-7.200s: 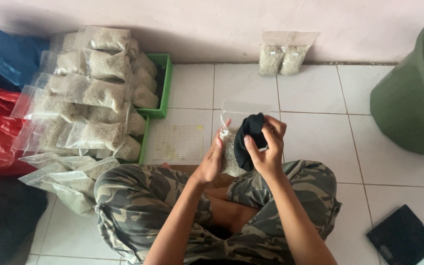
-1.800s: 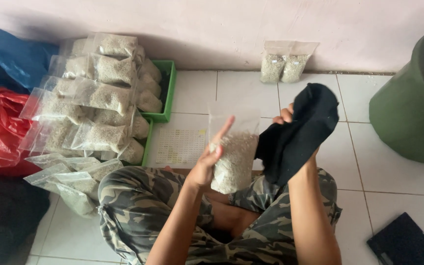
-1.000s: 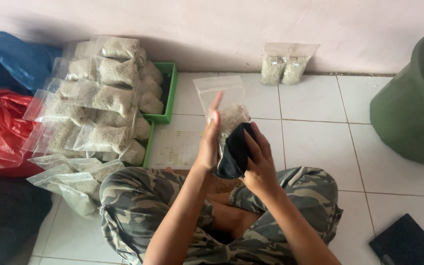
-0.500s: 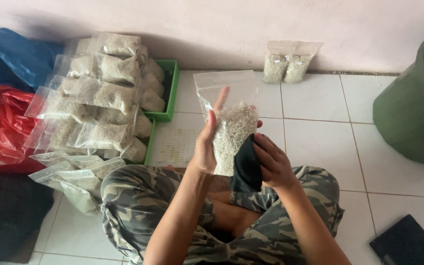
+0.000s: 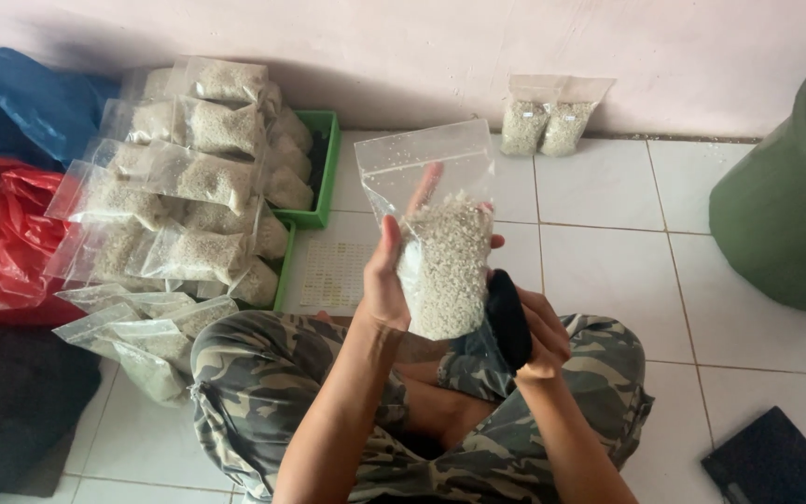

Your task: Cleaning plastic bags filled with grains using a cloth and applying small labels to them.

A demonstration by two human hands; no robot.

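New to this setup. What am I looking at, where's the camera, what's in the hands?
There is no machine here: a person sits cross-legged on a white tiled floor, and one camera worn on their head looks down at both bare hands. The left hand holds up a clear plastic bag of pale granules. The right hand grips a dark cloth against the bag's lower side. To the left, a stack of similar filled bags rests on a green tray. Two small bags lean on the wall, and a green bin stands at right.
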